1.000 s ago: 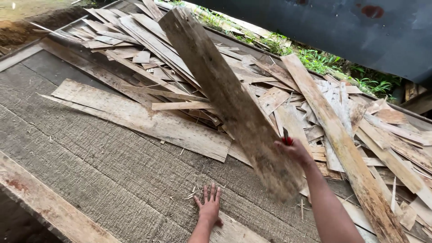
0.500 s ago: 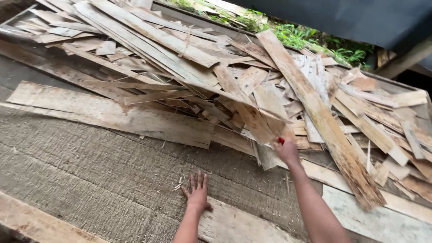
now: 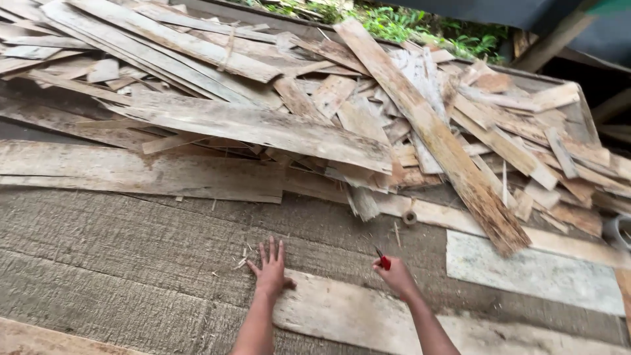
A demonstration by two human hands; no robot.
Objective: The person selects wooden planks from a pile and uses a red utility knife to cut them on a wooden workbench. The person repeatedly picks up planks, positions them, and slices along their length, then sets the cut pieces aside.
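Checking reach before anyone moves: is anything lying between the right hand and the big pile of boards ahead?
Only small wood splinters lie on the deck between the right hand, which holds a red tool, and the board pile.

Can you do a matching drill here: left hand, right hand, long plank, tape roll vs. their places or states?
1 left hand
2 right hand
3 long plank
4 tape roll

a slanting across the scrap pile
b flat on the floor, fingers spread
c on the floor at the pile's edge
d closed on a red tool

Pairs: 1-b, 2-d, 3-a, 4-c
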